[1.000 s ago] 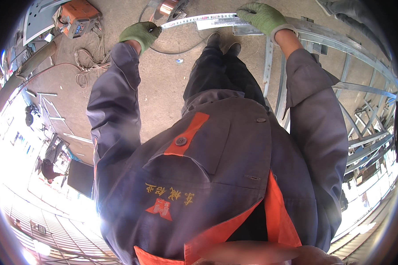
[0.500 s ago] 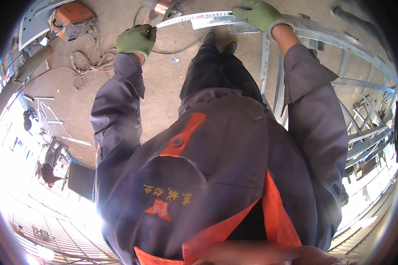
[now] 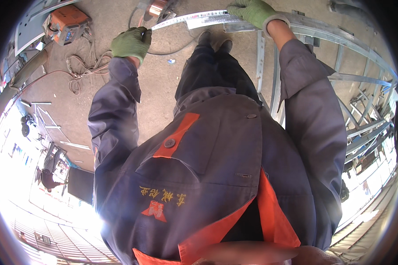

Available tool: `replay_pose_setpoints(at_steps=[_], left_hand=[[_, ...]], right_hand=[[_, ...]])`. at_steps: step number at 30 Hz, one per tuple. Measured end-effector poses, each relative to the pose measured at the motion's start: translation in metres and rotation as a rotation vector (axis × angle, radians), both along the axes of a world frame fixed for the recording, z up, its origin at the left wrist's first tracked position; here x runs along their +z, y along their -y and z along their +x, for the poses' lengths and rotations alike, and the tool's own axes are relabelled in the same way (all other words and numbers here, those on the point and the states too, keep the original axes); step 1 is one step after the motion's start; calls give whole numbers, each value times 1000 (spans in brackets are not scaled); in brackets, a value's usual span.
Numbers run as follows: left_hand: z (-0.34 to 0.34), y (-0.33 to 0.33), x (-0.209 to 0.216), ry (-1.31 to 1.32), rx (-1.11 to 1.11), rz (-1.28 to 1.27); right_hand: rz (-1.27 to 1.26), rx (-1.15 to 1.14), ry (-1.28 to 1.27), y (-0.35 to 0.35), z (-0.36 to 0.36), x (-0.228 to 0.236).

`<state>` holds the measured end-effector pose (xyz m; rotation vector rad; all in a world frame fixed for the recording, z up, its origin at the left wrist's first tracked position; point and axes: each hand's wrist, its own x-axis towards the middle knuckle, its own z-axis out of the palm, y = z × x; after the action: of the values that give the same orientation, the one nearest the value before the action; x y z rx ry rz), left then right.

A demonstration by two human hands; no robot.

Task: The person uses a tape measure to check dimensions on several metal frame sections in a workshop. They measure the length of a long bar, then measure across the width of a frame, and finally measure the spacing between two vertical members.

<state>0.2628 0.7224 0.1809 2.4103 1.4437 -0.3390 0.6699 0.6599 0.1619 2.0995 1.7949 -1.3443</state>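
A white tape measure (image 3: 177, 20) stretches between my hands as a long, slightly bowed strip with its markings facing up. My left hand (image 3: 131, 44), in a green glove, is closed on the tape's left end. At the right end, my gloved right hand (image 3: 254, 12) has its fingers closed around the tape, next to a grey metal beam (image 3: 314, 26). Just below the tape's right half shows a pale flat piece (image 3: 205, 22); whether the tape touches it I cannot tell. The tape case is not visible; the fingers may cover it.
An orange machine (image 3: 67, 23) stands at the upper left, with tangled cables (image 3: 86, 73) beside it. A copper-coloured spool (image 3: 157, 8) sits beyond the tape. Welded metal framing (image 3: 358, 79) fills the right side. Another person (image 3: 48, 179) is far off at the left.
The view has shifted slightly, so hands and tape appear a little farther left. Both hands keep their hold, and the tape stays stretched between them.
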Motion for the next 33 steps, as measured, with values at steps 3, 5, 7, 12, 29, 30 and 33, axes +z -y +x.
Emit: replay_pose_setpoints(at_steps=[3, 5, 7, 12, 29, 30, 33], left_hand=[[-3, -1, -5, 32, 72, -79], [-12, 3, -12, 64, 151, -203], [-31, 17, -18, 286, 461, -394], [-93, 87, -31, 909, 1002, -647], [-218, -37, -23, 965, 983, -904], [-223, -53, -15, 939, 940, -915], [-227, -104, 10, 876, 818, -988]], right_hand=[[40, -165, -73, 5, -6, 2], [-31, -327, -190, 8, -8, 1], [47, -291, -132, 13, -10, 0], [139, -258, -100, 18, -9, -2], [390, -552, 340, 22, -81, -1], [401, -626, 347, 23, -90, 0], [428, -714, 414, 20, -107, 4]])
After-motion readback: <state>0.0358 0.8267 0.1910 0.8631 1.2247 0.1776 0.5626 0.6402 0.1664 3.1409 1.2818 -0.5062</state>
